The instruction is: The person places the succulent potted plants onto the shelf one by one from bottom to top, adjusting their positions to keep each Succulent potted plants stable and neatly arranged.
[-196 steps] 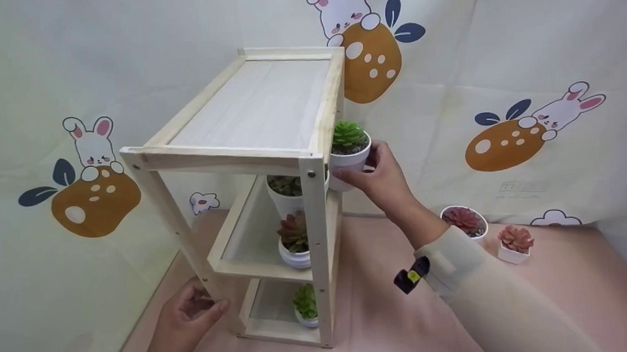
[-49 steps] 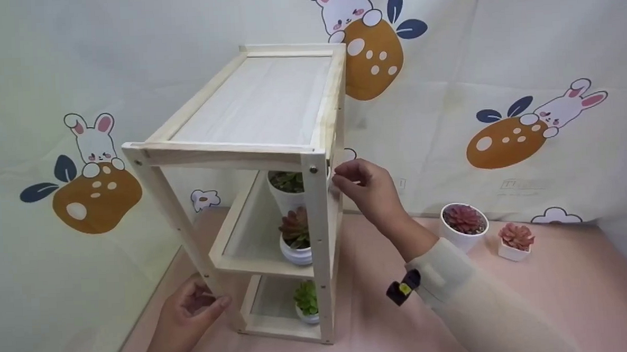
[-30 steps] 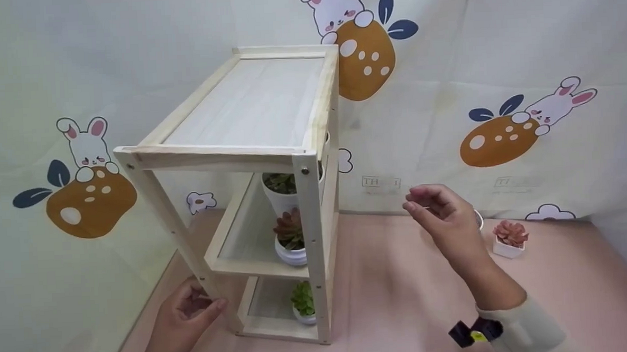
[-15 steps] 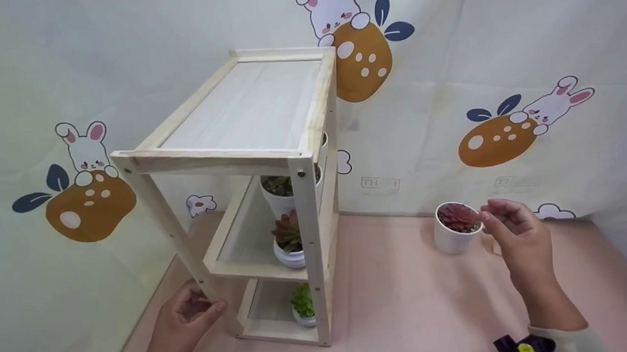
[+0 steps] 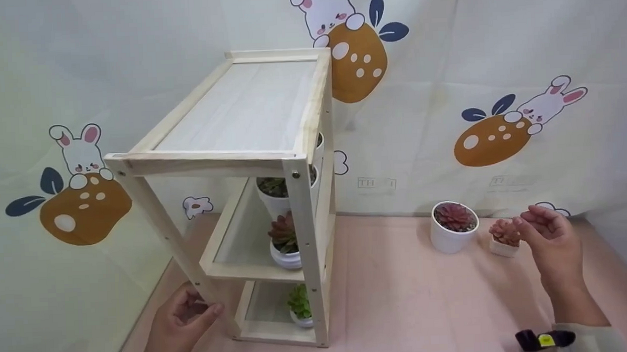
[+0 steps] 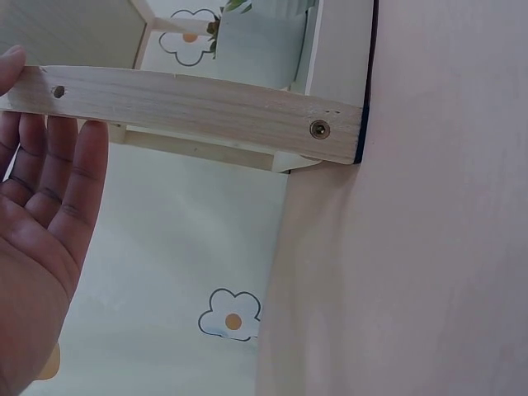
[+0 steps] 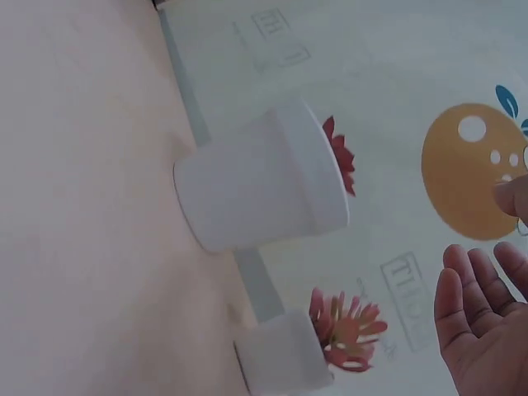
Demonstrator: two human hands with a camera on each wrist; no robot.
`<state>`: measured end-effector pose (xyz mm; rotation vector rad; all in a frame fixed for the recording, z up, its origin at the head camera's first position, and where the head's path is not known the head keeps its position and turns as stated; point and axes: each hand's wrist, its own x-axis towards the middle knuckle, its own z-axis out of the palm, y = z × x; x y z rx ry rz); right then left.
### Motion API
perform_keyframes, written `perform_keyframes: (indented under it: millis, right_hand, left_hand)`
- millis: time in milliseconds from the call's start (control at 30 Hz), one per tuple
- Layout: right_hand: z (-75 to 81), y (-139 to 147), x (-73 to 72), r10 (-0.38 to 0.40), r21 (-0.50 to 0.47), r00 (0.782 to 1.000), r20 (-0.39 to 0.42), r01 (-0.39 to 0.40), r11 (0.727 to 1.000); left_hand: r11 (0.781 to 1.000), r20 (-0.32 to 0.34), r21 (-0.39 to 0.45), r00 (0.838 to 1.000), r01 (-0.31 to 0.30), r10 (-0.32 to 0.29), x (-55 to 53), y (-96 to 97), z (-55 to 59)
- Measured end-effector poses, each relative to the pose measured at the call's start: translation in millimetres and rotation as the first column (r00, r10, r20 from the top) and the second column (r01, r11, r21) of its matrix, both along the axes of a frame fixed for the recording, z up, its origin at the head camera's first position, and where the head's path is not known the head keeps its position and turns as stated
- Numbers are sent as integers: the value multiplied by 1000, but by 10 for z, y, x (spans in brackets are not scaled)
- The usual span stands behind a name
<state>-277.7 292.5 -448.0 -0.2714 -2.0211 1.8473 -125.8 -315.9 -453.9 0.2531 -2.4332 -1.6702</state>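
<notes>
My left hand grips the near-left leg of a wooden shelf rack; in the left wrist view the thumb lies on one side of the leg and the fingers on the other. Loosely bent and holding nothing, my right hand hovers beside a pink succulent in a small square white pot. The right wrist view shows that hand apart from the square pot. To its left stands a red succulent in a larger round white pot.
The rack's middle shelf bears a dark succulent pot, a reddish succulent in a ribbed pot and, behind the post, a white pot rim. A small green succulent sits on the bottom shelf. A printed cloth hangs behind.
My right hand has let go of the green succulent pot at the rack and moved right, past the round red succulent pot, to the small square one. The left hand keeps its grip.
</notes>
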Motion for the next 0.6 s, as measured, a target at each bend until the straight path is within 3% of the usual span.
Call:
perform_keyframes:
  millis: [200,400,533,600]
  right_hand:
    - [-178,220,-55,-6,-49,999,41,8,999]
    - [-311,324,-88,-10,102,981,195,-10,995]
    - [-388,365,-108,13,265,964,265,-86,960]
    - [-420,380,-120,51,297,956,289,-140,944]
  left_hand:
    - [1000,20,-7,1000,-7,7,0,-8,1]
    - [1000,47,2,999,-14,14,3,-5,5]
    - [1000,-11,-7,1000,-8,8,-3,-1,-14]
    - [1000,-41,-10,999,-5,4,-3,1,-24]
